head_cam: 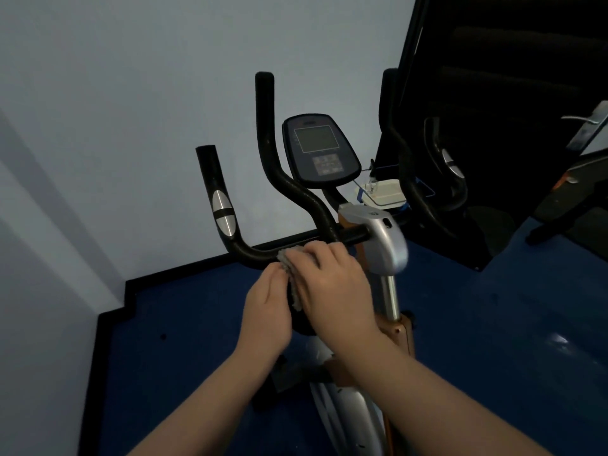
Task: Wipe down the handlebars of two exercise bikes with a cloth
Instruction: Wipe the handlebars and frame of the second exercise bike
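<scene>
Both hands — right hand [332, 284], left hand [268, 304] — hold a grey cloth [291, 260] against the handlebar [256, 251]; the loose hanging tail could slip free.

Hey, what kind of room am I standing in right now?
Probably a small home gym: a black-handlebar exercise bike with a grey console screen, on blue rubbery flooring.

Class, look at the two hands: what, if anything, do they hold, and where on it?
Both hands hold a grey cloth against the handlebar: right hand over its top, left hand at its lower edge.
</scene>
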